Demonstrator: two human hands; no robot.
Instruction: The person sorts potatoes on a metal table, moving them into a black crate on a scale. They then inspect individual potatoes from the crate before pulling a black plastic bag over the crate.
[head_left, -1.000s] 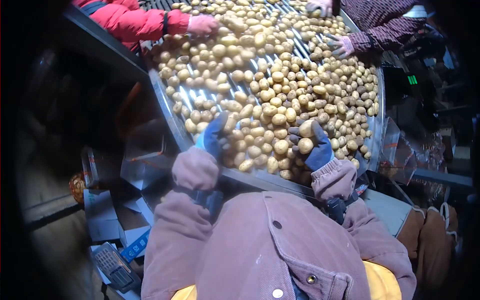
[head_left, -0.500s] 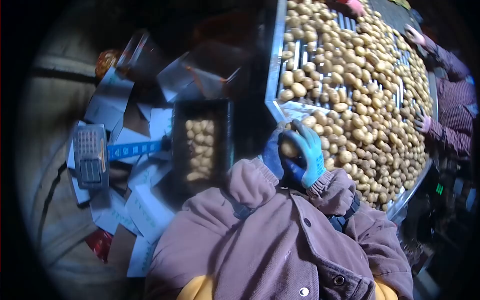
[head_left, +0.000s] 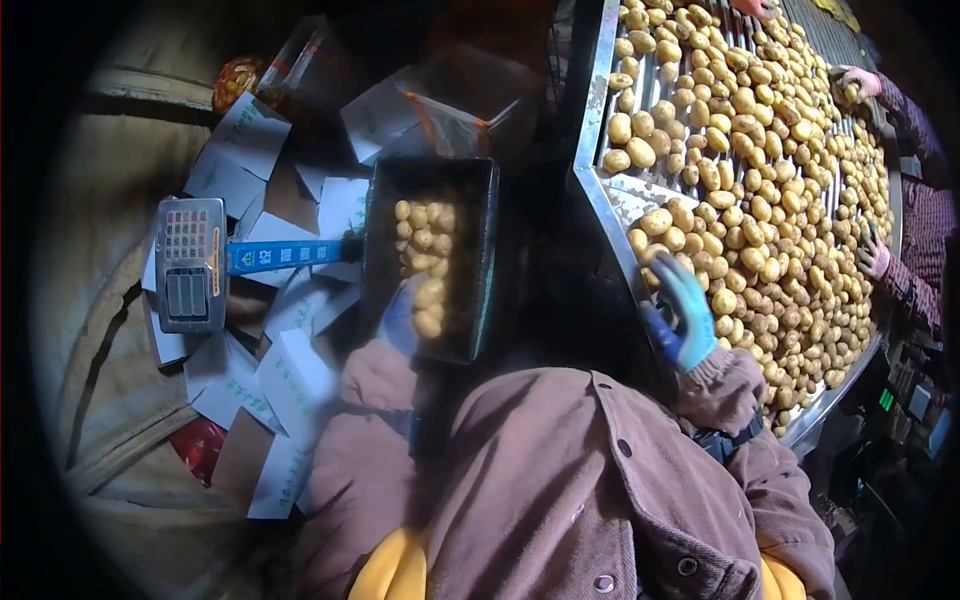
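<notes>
My left hand (head_left: 401, 318), in a blue glove and smeared by motion, is at the near left side of a black crate (head_left: 482, 270). Its fingers curl round large potatoes (head_left: 429, 293) just above others lying in the crate; part of the grip is hidden. My right hand (head_left: 682, 312), gloved in light and dark blue, hovers at the edge of the sorting table (head_left: 612, 225). Its thumb and fingers are apart with nothing between them, close beside the heap of potatoes (head_left: 752, 262).
A scale display (head_left: 190, 265) on a blue arm stands left of the crate, among white cardboard pieces (head_left: 232, 160). A plastic bag (head_left: 455, 125) lies beyond the crate. Across the table, a co-worker's gloved hands (head_left: 874, 255) are at the potatoes; another hand (head_left: 752, 8) shows at the top.
My hands were together round a potato at the table corner. The left has swung left to the crate with potatoes; the right has opened and moved right. The view has shifted.
</notes>
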